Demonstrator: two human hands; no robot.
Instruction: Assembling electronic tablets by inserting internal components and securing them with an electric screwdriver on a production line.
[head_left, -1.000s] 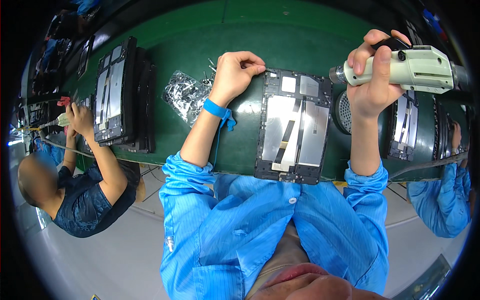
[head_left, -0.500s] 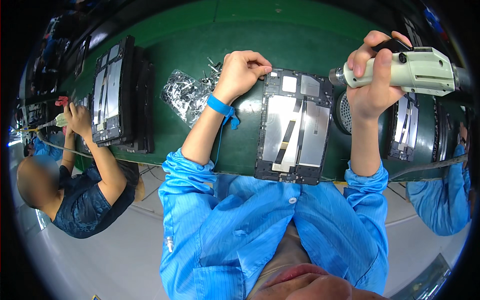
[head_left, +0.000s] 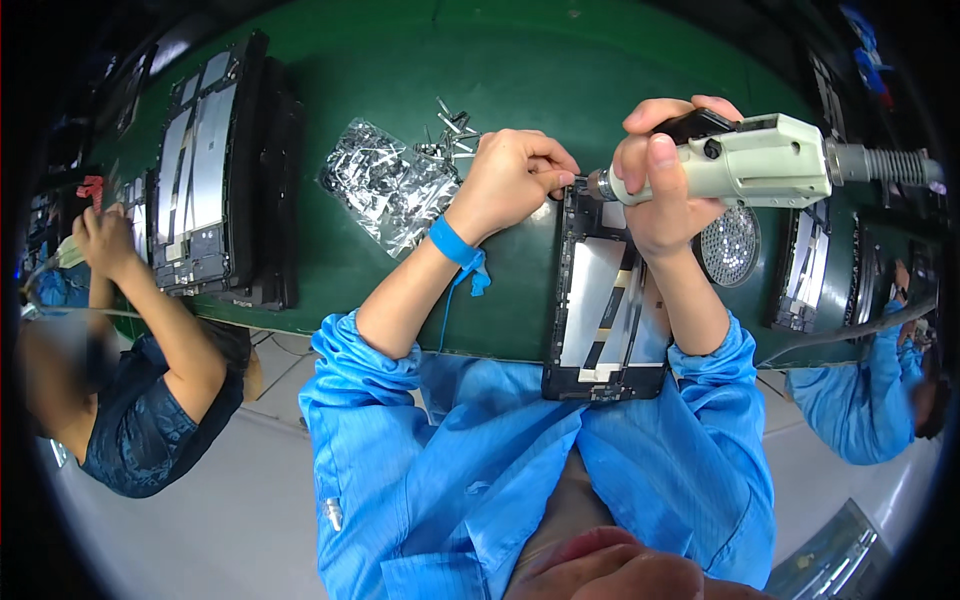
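Note:
A tablet chassis (head_left: 592, 310) with silver panels and a black frame lies before me, its far end partly hidden by my right hand and the tool. My right hand (head_left: 668, 190) is wrapped round a pale electric screwdriver (head_left: 770, 165). The tool lies nearly level, and its tip points left at the chassis's far left corner. At that corner my left hand (head_left: 512, 185) pinches thumb and fingers together, close to the tip. Whatever lies between those fingers is too small to name. A blue wrist strap (head_left: 452, 243) circles my left wrist.
Left of my hand lies a clear bag (head_left: 385, 185) of small metal parts, with loose metal pieces (head_left: 455, 130) behind it. Stacked chassis (head_left: 205, 170) stand further left. A round perforated dish (head_left: 728, 245) and another chassis (head_left: 805, 265) sit right. People work on both sides.
My right hand has brought the screwdriver left, from beyond the chassis to its far left corner. My left hand stays pinched at that corner. The whole view has shifted slightly.

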